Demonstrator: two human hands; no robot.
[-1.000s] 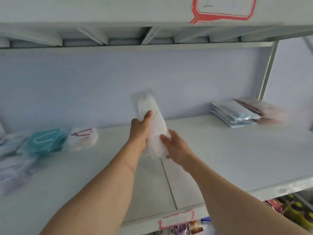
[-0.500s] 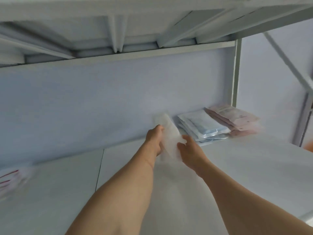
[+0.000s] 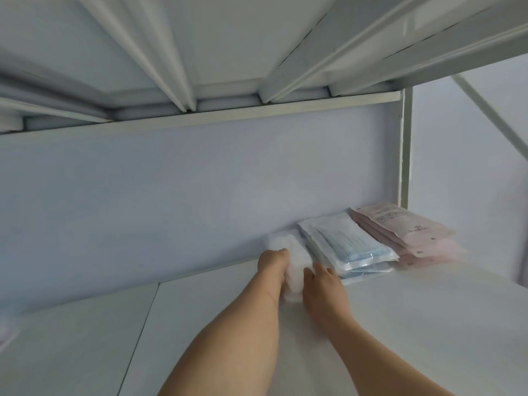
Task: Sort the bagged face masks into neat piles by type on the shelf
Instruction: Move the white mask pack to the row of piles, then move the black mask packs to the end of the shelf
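A white bagged mask (image 3: 291, 254) lies low on the shelf (image 3: 428, 310) near the back wall, just left of a pile of blue bagged masks (image 3: 347, 242). My left hand (image 3: 271, 262) grips its left edge and my right hand (image 3: 321, 281) grips its right edge. A pile of pink bagged masks (image 3: 400, 232) sits right of the blue pile, by the corner post. The bag's lower part is hidden between my hands.
The upper shelf's underside (image 3: 228, 52) with its ribs hangs close overhead. A white upright post (image 3: 405, 150) stands at the back right corner. A seam (image 3: 140, 338) splits the shelf boards left of my arms.
Both hands carried the white bag to the right and down onto the shelf beside the blue pile. The view swung right, so the loose masks at the left left the frame.
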